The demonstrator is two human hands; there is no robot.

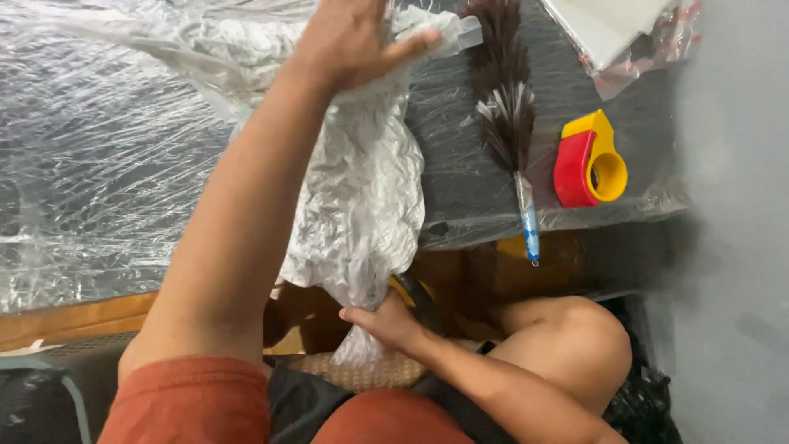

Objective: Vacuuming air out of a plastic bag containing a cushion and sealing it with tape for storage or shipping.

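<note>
A long crumpled bundle of clear plastic wrap (pixel 362 189) hangs from the edge of a dark surface down toward my lap. My left hand (pixel 349 37) is raised at the top, fingers spread, pressing against the upper end of the bundle. My right hand (pixel 386 321) is low, near my knee, pinching the bottom end of the bundle.
Stretched clear plastic film (pixel 90 148) covers the dark table (pixel 460 189). On it lie a feather duster (pixel 509 115) with a blue handle, a red and yellow tape dispenser (pixel 588 160) and a wrapped white flat item (pixel 612 29). A grey wall (pixel 740 205) stands at the right.
</note>
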